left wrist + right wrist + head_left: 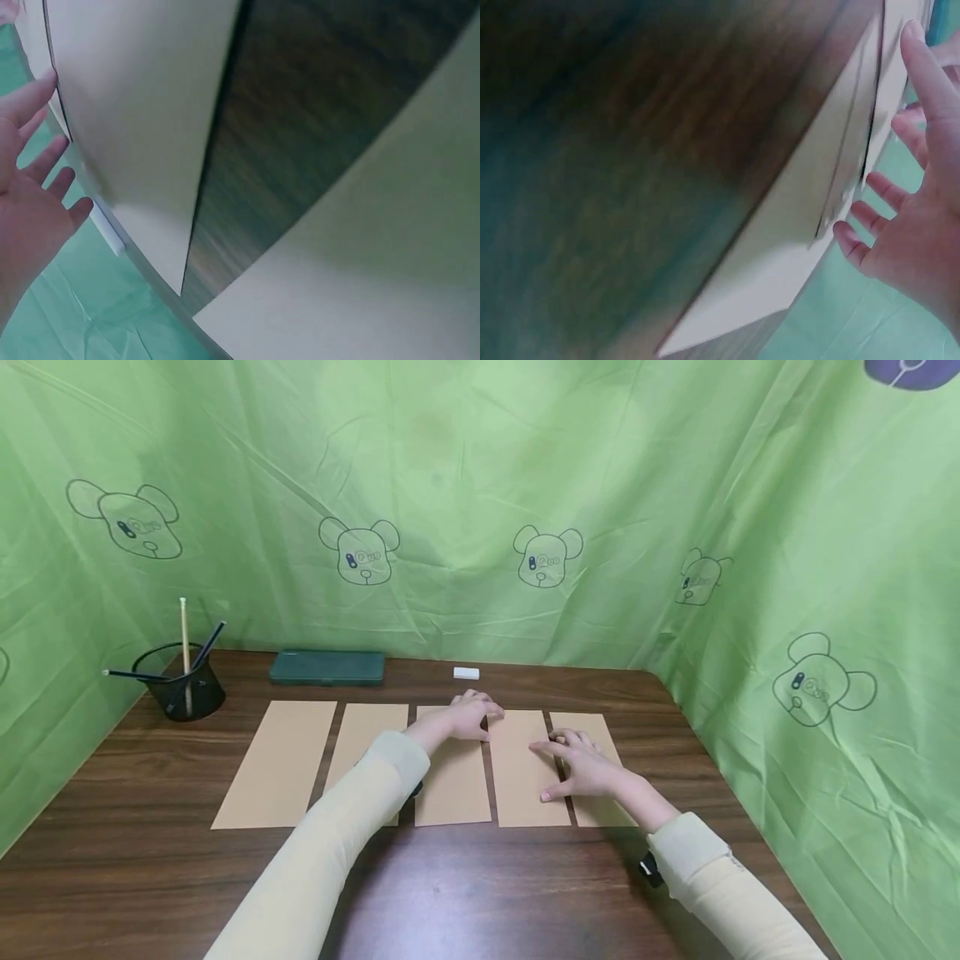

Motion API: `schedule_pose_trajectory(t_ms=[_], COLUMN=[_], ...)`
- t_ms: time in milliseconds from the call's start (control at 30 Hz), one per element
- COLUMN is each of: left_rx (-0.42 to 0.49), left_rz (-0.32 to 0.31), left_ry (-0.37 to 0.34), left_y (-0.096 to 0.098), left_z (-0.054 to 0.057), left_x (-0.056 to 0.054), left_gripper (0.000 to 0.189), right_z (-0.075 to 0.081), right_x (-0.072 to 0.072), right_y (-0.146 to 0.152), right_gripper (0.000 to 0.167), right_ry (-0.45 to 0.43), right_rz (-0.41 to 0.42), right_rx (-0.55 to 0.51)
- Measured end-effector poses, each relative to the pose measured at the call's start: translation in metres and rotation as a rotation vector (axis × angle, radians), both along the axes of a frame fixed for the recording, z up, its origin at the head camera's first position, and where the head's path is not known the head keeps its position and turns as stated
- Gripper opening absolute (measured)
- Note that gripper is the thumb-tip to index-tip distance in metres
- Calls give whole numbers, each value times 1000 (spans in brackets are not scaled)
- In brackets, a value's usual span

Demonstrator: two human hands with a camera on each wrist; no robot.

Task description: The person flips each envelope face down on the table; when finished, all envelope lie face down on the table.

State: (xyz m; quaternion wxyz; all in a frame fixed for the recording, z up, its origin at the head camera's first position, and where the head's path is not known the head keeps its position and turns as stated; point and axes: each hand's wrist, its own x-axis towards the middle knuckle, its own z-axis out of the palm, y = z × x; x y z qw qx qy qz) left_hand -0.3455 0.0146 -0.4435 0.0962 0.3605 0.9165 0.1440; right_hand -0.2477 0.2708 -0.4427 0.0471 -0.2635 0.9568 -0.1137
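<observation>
Several tan paper sheets lie side by side in a row, with narrow strips of wood between them. My left hand [467, 717] is over the top of the middle sheet [453, 785], its fingertips reaching the upper left corner of the sheet to its right [521, 777]. Over the rightmost sheet [602, 814] is my right hand [583, 766], thumb and index finger extended across the right edge of that neighbouring sheet. The fingers [49, 161] look loosely spread in the left wrist view. Those of the right hand [922, 202] are also apart, with nothing gripped between them.
Left of the row stands a black mesh pencil cup [187, 693] holding several pencils. A dark green case [327, 668] and a small white eraser [466, 673] lie along the back of the brown wooden table [480, 893]. Green printed cloth [450, 468] encloses the back and sides.
</observation>
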Motion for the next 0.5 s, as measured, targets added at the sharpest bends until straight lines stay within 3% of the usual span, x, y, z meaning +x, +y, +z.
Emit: schedule_pose_trajectory(t_ms=[233, 500], left_rx=[108, 159], left_rz=[4, 12], left_ry=[29, 47], left_y=[13, 38], left_z=[1, 8], left_x=[13, 51], left_gripper=[67, 81], right_z=[13, 20], right_x=[-7, -21], right_y=[20, 56], right_gripper=[90, 89], right_ry=[12, 39], right_rz=[19, 23], right_rx=[-118, -150])
